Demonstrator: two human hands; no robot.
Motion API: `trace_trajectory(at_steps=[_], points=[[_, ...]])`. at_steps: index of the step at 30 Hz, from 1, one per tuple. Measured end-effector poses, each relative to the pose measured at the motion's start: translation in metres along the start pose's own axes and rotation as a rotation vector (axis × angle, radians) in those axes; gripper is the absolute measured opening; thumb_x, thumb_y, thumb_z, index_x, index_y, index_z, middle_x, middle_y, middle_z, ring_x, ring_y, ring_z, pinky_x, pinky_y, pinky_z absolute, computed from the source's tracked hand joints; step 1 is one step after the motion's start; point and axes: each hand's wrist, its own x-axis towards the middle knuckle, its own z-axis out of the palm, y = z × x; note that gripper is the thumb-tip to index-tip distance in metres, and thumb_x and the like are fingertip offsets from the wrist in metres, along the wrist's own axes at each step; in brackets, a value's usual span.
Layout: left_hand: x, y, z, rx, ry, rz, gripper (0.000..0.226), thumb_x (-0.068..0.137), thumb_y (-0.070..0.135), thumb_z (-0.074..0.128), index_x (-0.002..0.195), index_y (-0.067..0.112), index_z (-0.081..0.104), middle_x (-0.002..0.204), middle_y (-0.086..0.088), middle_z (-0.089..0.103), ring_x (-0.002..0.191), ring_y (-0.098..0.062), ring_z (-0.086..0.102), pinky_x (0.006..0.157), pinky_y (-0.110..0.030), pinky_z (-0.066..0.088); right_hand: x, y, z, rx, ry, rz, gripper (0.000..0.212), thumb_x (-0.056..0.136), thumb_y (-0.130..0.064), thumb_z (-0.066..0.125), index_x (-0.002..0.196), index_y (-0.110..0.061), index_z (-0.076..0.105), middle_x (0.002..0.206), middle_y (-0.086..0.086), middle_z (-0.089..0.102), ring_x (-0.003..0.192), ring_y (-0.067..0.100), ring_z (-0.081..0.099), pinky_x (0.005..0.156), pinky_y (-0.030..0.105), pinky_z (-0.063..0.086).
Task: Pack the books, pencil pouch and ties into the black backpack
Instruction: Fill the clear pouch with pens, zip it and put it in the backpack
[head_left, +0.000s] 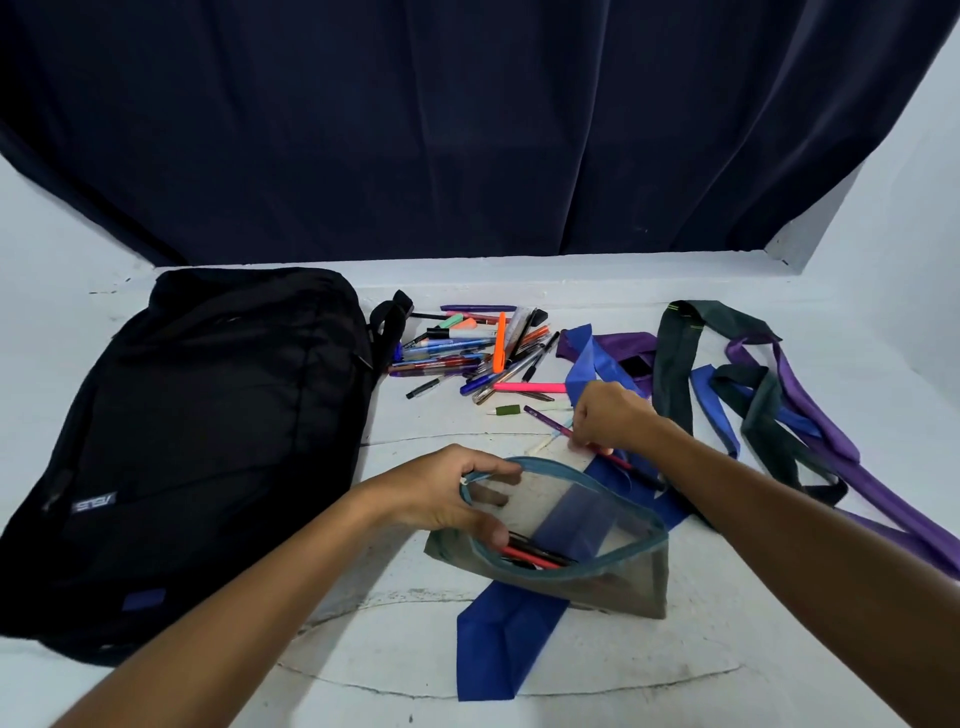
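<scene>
Left hand (441, 493) fingers grip pencil pouch (561, 545) rim | right hand (608, 415) fingers pinch pens (582, 439)

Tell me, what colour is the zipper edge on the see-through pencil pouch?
Teal, a blue-green, on the pencil pouch; the head view shows it.

One black fabric backpack (208, 431); one clear mesh pencil pouch (587, 551); two hands; several ties, blue, purple, dark green; loose pens, too many to count.

Views: one, head-worn wide-angle.
Position: above the near edge of the white surface (675, 649).
Facing: forward and down, toward the dark curtain (467, 130).
Nearness: close; forearms enter from the bottom edge.
Shared area: none, single view.
</scene>
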Motion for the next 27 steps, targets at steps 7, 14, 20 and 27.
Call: trace_trajectory(at_steps=[7,14,20,27], points=[[-0.002,0.001,0.002,0.024,0.017,-0.019,0.102,0.050,0.052,0.089,0.142,0.031,0.049,0.140,0.019,0.051,0.121,0.002,0.054,0.103,-0.028,0.045,0.000,0.001,-0.008,0.099,0.003,-0.037,0.004,0.080,-0.008,0.069,0.079,-0.007,0.072,0.085,0.007,0.073,0.074,0.024,0.069,0.066,0.038,0.060],[0.000,-0.001,0.002,0.053,0.039,-0.017,0.106,0.045,0.068,0.084,0.140,0.036,0.049,0.136,0.027,0.050,0.128,0.001,0.048,0.112,-0.037,0.040,-0.057,-0.029,-0.092,0.750,0.095,-0.236,0.006,0.085,-0.005,0.072,0.083,0.000,0.074,0.056,-0.005,0.067,0.042,0.005,0.050,0.039,0.014,0.033],[0.001,0.001,0.002,0.052,0.037,-0.009,0.117,0.031,0.079,0.079,0.137,0.038,0.052,0.131,0.027,0.053,0.127,-0.001,0.049,0.111,-0.037,0.041,-0.083,-0.039,-0.085,0.549,-0.214,-0.348,0.006,0.081,-0.015,0.077,0.078,-0.010,0.075,0.056,-0.011,0.060,0.049,0.001,0.046,0.047,0.016,0.032],[0.004,-0.002,0.004,0.015,0.073,-0.017,0.088,0.040,0.056,0.089,0.122,0.036,0.065,0.123,0.014,0.065,0.121,-0.011,0.058,0.105,-0.042,0.047,-0.092,-0.053,-0.048,0.020,-0.415,-0.419,0.011,0.079,-0.016,0.079,0.087,-0.009,0.078,0.089,0.002,0.075,0.089,0.013,0.067,0.080,0.032,0.051]])
